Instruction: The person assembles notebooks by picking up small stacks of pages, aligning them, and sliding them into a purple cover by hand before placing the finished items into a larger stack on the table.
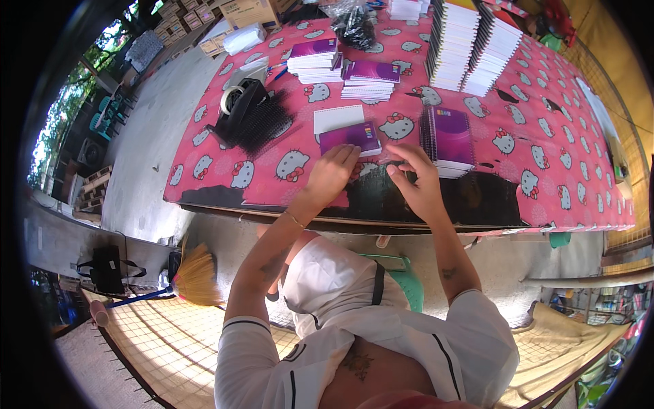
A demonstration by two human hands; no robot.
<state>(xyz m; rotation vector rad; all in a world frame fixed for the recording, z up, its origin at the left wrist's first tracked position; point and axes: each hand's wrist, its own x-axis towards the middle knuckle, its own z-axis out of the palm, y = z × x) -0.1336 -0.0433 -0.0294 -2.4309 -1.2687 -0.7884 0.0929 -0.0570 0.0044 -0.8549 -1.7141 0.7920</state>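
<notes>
A purple-covered notebook [349,138] lies at a slant near the table's front edge, partly over white punched sheets [338,118]. My left hand [334,172] is closed at its near edge, fingers together on the cover; the thumb is hidden. Just right of that notebook, my right hand [415,176] hovers with thumb and fingers apart and nothing between them. Beside the right hand sits a stack of spiral-bound purple notebooks [451,136]. Loose black binding coils [266,123] lie left of the sheets, against a black tape dispenser [244,102].
Purple-covered pads [315,60] and a second pile [370,80] stand farther back. Tall stacks of spiral notebooks [453,48] rise behind, near a black plastic bag [354,27]. The pink patterned tablecloth [504,184] is torn along the front. A broom [197,276] lies lower left.
</notes>
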